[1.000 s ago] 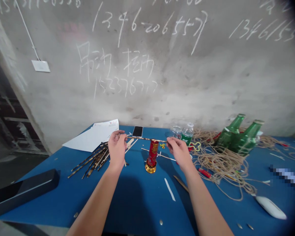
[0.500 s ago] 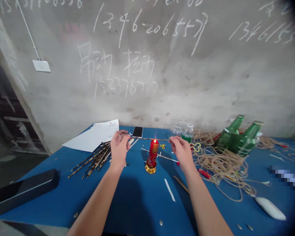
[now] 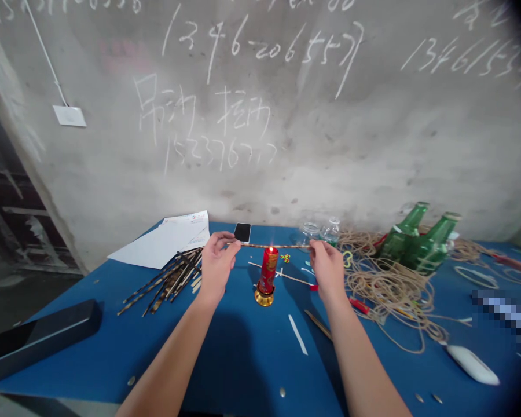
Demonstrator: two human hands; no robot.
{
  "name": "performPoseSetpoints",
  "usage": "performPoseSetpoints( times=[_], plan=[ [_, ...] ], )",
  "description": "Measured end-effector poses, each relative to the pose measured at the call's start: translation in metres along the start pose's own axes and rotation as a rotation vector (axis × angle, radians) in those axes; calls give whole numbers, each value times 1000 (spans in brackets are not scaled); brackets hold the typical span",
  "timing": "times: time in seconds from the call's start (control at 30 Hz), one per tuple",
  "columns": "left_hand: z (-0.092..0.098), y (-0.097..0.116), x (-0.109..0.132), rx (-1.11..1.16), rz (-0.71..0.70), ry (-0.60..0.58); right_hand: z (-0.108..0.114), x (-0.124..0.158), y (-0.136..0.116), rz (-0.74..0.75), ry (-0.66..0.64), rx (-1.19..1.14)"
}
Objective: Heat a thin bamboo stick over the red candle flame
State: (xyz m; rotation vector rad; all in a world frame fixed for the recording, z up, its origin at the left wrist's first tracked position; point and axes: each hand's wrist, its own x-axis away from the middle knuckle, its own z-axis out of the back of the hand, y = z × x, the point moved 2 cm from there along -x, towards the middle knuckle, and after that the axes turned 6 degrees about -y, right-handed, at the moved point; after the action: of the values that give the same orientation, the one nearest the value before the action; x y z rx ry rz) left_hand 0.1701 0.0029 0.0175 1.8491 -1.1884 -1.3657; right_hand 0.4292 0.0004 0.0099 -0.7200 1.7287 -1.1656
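Observation:
A thin brown stick [image 3: 286,247] is stretched level between my two hands, its middle at the flame of a lit red candle [image 3: 268,270]. My left hand [image 3: 218,260] pinches the stick near its left end, and my right hand [image 3: 327,267] pinches it at the right end. The candle stands upright in a gold holder [image 3: 264,297]. Beside my left hand lies a pile of dark-marked thin sticks [image 3: 173,281]. Behind the candle, a pale thin stick [image 3: 293,277] and a small yellow item [image 3: 285,258] rest on the blue table [image 3: 238,336].
Tangled twine [image 3: 391,289], green bottles [image 3: 436,240] and a white object [image 3: 473,364] occupy the right side. White papers [image 3: 156,246] and a phone [image 3: 242,233] lie at the back. A dark box [image 3: 39,339] sits at left. Another person's hand [image 3: 518,267] shows at the right edge.
My right hand has moved slightly to the right and my left hand has shifted a little right too, the stick still between them. Another person's hand has appeared at the right edge.

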Motion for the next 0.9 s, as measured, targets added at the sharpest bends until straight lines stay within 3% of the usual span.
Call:
performPoseSetpoints(
  times=[0.6,0.9],
  plan=[
    [2,2,0,33,23,29,-5,3,-6,-23,-81,-77],
    [2,5,0,91,36,41,-9,7,-14,78,-113,-117]
  ],
)
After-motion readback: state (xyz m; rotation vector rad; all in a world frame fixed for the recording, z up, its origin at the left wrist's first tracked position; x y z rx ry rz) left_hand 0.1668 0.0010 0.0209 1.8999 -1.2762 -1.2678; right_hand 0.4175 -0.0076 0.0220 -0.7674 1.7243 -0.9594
